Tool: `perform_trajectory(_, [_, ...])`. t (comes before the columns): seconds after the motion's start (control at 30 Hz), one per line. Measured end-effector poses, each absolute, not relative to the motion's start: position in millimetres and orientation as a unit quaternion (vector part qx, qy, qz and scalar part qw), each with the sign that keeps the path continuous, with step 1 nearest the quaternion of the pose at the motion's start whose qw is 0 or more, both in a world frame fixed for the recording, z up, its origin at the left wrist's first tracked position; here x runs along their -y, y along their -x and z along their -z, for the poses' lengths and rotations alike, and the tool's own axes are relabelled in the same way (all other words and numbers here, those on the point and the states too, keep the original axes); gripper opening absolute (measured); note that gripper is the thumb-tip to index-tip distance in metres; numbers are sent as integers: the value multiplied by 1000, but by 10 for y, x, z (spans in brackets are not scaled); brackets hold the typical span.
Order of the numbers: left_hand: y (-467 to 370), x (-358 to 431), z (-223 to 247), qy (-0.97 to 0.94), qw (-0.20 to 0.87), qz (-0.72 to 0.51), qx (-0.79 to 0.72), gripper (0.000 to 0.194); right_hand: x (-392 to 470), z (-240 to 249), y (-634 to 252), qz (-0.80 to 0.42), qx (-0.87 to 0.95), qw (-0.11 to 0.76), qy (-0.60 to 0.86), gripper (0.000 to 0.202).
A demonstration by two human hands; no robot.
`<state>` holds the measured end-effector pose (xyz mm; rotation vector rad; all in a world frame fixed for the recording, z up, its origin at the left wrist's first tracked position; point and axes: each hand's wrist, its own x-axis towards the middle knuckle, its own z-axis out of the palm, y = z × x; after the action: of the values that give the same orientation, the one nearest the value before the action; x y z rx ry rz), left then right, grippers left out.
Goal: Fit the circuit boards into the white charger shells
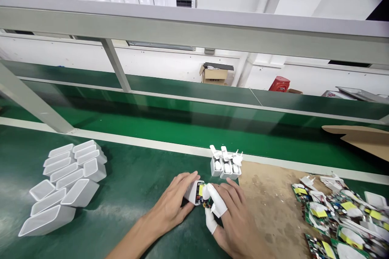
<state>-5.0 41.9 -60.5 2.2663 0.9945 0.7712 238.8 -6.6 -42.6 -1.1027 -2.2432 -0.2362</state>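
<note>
My left hand (176,196) is wrapped round a white plastic housing (191,194), its open end facing right. White finger cots cover the thumb and a finger of my right hand (229,210), which pinches a circuit board (204,194) with yellow tape and a white part at the housing's mouth. The board sits partly inside; my fingers hide how deep it goes. Just beyond my hands, several white housings with boards and plugs (226,164) stand in a small row. To the left, many open white housings (65,174) lie grouped on the green table (127,170).
Several loose circuit boards (349,218) with yellow tape are piled at the right, beside a brown cardboard sheet (270,202). A metal frame rail (194,28) crosses ahead. Behind it are a cardboard box (215,75) and a red object (279,84).
</note>
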Motion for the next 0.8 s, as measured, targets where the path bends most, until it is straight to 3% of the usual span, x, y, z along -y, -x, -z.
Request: perform_trajectory(0.8, [15, -409, 578, -836, 281, -304, -360, 87, 46, 395, -2404, 69, 850, 317, 415, 58])
